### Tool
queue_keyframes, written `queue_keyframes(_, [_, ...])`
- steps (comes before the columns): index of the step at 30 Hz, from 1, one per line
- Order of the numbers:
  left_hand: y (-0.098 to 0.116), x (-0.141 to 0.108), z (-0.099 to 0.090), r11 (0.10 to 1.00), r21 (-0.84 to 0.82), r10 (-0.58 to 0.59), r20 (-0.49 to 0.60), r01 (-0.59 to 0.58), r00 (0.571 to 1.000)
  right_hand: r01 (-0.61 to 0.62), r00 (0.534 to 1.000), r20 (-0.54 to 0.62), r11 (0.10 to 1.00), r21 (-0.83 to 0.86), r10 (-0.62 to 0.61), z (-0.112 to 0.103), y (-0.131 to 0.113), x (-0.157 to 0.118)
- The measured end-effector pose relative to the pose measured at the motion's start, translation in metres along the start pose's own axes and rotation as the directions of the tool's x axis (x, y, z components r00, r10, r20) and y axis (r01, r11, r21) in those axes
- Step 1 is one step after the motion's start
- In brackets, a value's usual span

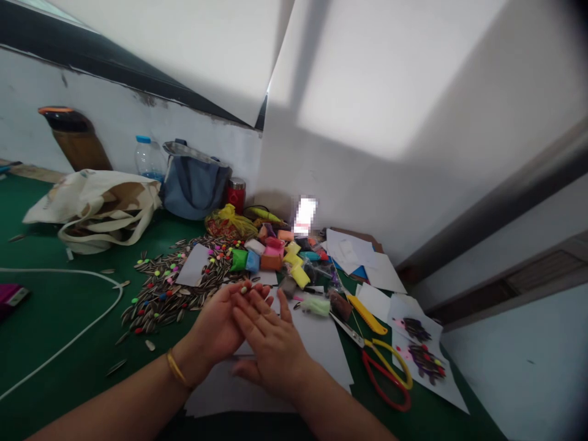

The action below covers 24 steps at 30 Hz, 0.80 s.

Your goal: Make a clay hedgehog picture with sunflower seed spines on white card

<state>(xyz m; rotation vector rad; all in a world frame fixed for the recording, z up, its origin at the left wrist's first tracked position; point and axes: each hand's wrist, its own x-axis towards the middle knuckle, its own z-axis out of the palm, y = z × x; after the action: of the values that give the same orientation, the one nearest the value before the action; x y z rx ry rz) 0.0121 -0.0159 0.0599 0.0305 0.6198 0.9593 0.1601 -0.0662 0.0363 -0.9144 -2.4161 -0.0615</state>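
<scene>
My left hand (215, 324) is palm up, its fingers slightly curled, with a gold bangle (178, 369) at the wrist. On its fingers rests a small pale ball (244, 290), partly covered. Lying flat across the left palm, my right hand (275, 346) has its fingers stretched out and touches the left fingers. Whatever else lies between the palms is hidden. Under both hands are white paper sheets (316, 331). Just left of them spreads a pile of striped sunflower seeds (160, 300) mixed with small coloured balls.
Coloured clay packets (272, 260) lie beyond my hands. To the right are scissors (386, 367), a yellow cutter (367, 313) and paper with seed pictures (427, 361). A lit phone (305, 214), blue bag (195, 187), canvas bag (92, 202) and white cable (78, 334) are also around.
</scene>
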Motion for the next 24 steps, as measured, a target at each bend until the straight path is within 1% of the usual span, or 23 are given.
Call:
queue_keyframes(2, [0.0005, -0.0007, 0.001, 1.0, -0.002, 0.024, 0.031, -0.024, 0.999, -0.031, 0.999, -0.026, 1.0, -0.003, 0.031, -0.0001, 0.0005, -0.0006])
queue_keyframes(4, [0.0, -0.0006, 0.0009, 0.999, 0.002, 0.053, 0.042, -0.053, 0.998, 0.017, 1.0, -0.011, 0.999, 0.03, -0.017, -0.0002, 0.0004, -0.0014])
queue_keyframes(6, [-0.0014, 0.0001, -0.0006, 0.999, 0.009, 0.053, 0.03, -0.053, 0.998, 0.065, 0.998, 0.013, 0.997, 0.044, -0.065, 0.0003, -0.0001, -0.0018])
queue_keyframes(8, [-0.0019, 0.001, -0.0029, 1.0, 0.01, 0.029, 0.024, -0.029, 0.999, 0.045, 0.999, -0.001, 0.999, 0.012, -0.045, 0.0012, 0.0, -0.0016])
queue_keyframes(11, [0.0004, 0.0019, -0.0052, 1.0, -0.002, 0.028, 0.078, -0.028, 0.997, -0.009, 0.999, -0.041, 1.0, -0.014, 0.008, 0.0019, 0.0009, -0.0016])
queue_keyframes(13, [0.002, 0.0018, -0.0049, 0.998, -0.016, 0.059, 0.098, -0.058, 0.993, 0.022, 1.0, -0.022, 1.0, 0.012, -0.022, 0.0016, 0.0013, -0.0018])
queue_keyframes(15, [0.002, 0.001, -0.0038, 0.998, -0.021, 0.062, 0.074, -0.06, 0.995, 0.059, 0.998, 0.01, 0.998, 0.018, -0.059, 0.0017, 0.0015, -0.0018])
queue_keyframes(17, [0.001, 0.0, -0.0029, 1.0, -0.01, 0.02, 0.059, -0.02, 0.998, 0.034, 0.999, 0.006, 0.999, -0.022, -0.034, 0.0023, 0.0022, -0.0016])
queue_keyframes(19, [0.0005, -0.0003, -0.0027, 1.0, 0.0, -0.011, 0.084, 0.011, 0.996, -0.024, 0.999, -0.022, 0.998, -0.063, 0.023, 0.0028, 0.0029, -0.0015])
queue_keyframes(20, [0.0004, -0.0001, -0.0028, 1.0, -0.003, -0.004, 0.094, 0.005, 0.996, -0.036, 0.999, -0.032, 0.997, -0.067, 0.034, 0.0028, 0.0031, -0.0014])
queue_keyframes(22, [0.0002, 0.0007, -0.0036, 0.999, -0.019, 0.031, 0.094, -0.029, 0.995, -0.005, 1.0, -0.015, 0.999, -0.043, 0.004, 0.0024, 0.0025, -0.0012])
queue_keyframes(24, [-0.0009, 0.0014, -0.0045, 0.998, -0.029, 0.05, 0.06, -0.048, 0.997, 0.047, 0.999, 0.023, 0.999, -0.017, -0.046, 0.0021, 0.0017, -0.0008])
